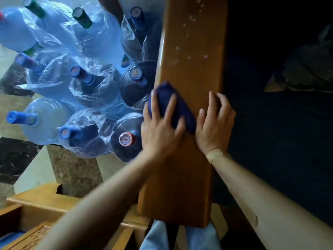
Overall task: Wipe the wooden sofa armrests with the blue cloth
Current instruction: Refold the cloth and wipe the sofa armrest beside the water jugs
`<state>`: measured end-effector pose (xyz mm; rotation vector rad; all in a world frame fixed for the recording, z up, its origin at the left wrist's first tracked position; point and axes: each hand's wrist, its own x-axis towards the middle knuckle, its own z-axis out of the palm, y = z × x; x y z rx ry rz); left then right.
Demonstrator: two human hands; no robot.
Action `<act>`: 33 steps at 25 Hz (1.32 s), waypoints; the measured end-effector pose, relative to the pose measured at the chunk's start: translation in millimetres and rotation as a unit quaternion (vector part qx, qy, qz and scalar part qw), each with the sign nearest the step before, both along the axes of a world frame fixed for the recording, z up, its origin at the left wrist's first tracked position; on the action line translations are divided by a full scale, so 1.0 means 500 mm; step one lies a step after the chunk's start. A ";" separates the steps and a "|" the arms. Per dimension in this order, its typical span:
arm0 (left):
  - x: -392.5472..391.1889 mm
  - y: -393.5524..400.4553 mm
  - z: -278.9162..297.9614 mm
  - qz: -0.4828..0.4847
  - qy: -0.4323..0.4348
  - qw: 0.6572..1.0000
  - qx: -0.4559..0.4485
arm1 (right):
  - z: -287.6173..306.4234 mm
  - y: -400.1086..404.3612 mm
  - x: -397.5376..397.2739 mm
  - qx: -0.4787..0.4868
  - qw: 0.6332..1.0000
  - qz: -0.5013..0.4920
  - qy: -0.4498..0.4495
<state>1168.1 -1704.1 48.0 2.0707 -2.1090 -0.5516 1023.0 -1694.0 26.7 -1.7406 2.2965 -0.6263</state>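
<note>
A long glossy wooden armrest [189, 65] runs from the bottom centre up to the top of the view, with pale specks on its far half. A dark blue cloth [167, 98] lies bunched on its left edge, about halfway along. My left hand [160, 127] presses down on the cloth with fingers spread over it. My right hand [214, 123] rests on the armrest's right edge beside the cloth, fingers loosely curled over the edge. A beige plaster sits on my right wrist.
Several large blue water jugs [86, 82], some wrapped in clear plastic, stand packed on the tiled floor left of the armrest. The dark sofa seat [279, 123] lies to the right. A carved wooden furniture piece [36, 213] sits at the bottom left.
</note>
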 end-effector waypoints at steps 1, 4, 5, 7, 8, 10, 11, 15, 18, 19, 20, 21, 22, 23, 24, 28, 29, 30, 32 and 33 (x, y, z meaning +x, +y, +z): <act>-0.021 -0.115 -0.007 0.018 0.013 1.000 -0.007 | -0.001 0.000 0.000 0.004 1.000 0.005 0.004; -0.082 -0.357 -0.006 0.037 -0.001 0.999 0.010 | -0.001 -0.002 0.005 0.026 0.999 0.009 0.017; -0.092 -0.375 -0.007 0.001 -0.026 1.000 0.008 | -0.002 -0.005 0.006 0.027 0.999 0.004 0.022; -0.075 -0.313 0.000 -0.126 -0.084 0.988 -0.032 | 0.003 -0.004 0.005 0.024 1.000 0.002 0.008; -0.051 -0.252 -0.003 -0.190 -0.104 0.975 -0.056 | 0.003 -0.002 0.004 0.014 1.000 0.001 -0.017; 0.008 -0.102 -0.012 -0.252 -0.112 0.959 -0.063 | 0.003 0.006 0.002 -0.011 0.997 -0.013 -0.074; 0.033 -0.024 -0.010 -0.250 -0.112 0.960 -0.053 | 0.008 0.006 0.002 -0.021 0.995 -0.020 -0.099; 0.061 0.129 0.008 -0.191 -0.120 0.974 0.015 | 0.023 0.010 0.005 -0.023 0.993 -0.006 -0.115; 0.000 -0.007 0.011 -0.176 -0.122 0.977 -0.011 | 0.022 0.009 0.006 -0.026 0.994 -0.004 -0.107; -0.036 -0.096 0.008 -0.173 -0.115 0.978 -0.029 | 0.021 0.008 0.005 -0.024 0.995 -0.006 -0.101; -0.076 -0.198 0.008 -0.171 -0.102 0.979 -0.038 | 0.020 0.008 0.002 -0.020 0.996 0.000 -0.088; -0.117 -0.305 0.005 -0.174 -0.089 0.980 -0.048 | 0.017 0.008 0.000 -0.010 0.998 0.010 -0.069; -0.145 -0.404 0.007 -0.179 -0.088 0.978 -0.053 | 0.018 0.008 0.004 0.001 0.999 0.021 -0.050; -0.166 -0.494 0.002 -0.171 -0.088 0.980 -0.052 | 0.014 0.007 0.005 0.011 0.999 0.031 -0.027; -0.177 -0.563 -0.005 -0.144 -0.080 0.985 -0.043 | 0.008 0.005 0.004 0.020 0.999 0.036 -0.012; -0.138 -0.571 -0.024 -0.017 -0.034 0.999 -0.026 | -0.003 0.006 -0.002 0.040 0.999 0.031 0.007; -0.124 -0.500 -0.020 -0.023 -0.038 0.998 -0.033 | 0.000 0.007 -0.004 0.043 0.999 0.029 0.004; -0.106 -0.414 -0.014 -0.043 -0.050 0.997 -0.044 | 0.006 0.009 -0.008 0.040 0.999 0.029 -0.007; -0.057 -0.228 -0.002 -0.111 -0.062 0.990 -0.062 | 0.021 -0.016 -0.009 0.013 0.999 0.002 -0.053; -0.040 -0.153 0.007 -0.149 -0.067 0.985 -0.062 | 0.025 -0.043 -0.012 0.000 0.996 -0.037 -0.084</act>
